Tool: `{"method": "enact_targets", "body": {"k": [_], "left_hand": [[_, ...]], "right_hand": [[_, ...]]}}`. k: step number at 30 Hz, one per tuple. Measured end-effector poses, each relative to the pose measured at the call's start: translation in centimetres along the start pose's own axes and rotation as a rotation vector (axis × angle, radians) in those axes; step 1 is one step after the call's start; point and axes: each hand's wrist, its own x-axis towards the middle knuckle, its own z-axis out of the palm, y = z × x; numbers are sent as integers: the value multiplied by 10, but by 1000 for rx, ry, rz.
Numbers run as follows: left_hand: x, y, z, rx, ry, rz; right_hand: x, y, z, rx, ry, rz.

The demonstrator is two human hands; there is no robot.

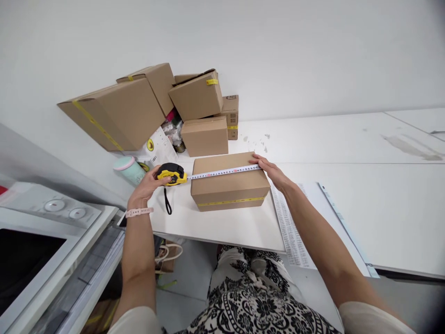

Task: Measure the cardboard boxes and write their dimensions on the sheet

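Observation:
A closed brown cardboard box with a yellow tape strip lies on the white table in front of me. A white tape blade runs across its top from left to right. My left hand grips the yellow and black tape measure case just off the box's left end, its black strap hanging down. My right hand pinches the blade's end against the box's far right corner.
Several cardboard boxes are piled against the wall at the back left, with a mint cup and small items beside them. Printed sheets lie right of the box. A white machine stands at the left.

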Motion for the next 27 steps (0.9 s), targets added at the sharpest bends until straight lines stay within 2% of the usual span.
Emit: {"method": "enact_targets", "body": {"k": [8,13,20,27], "left_hand": [[-3,11,5,19,6,-29],[1,15,5,16,7,-49],[6,11,4,9,-5,-59],[6,6,2,4,-1,-47]], "right_hand": [[7,17,-11,124,-100,-7],[5,15,-13,109,-92,7],[1,9,-13,50,-82,19],[3,13,-12,66,-87,1]]}}
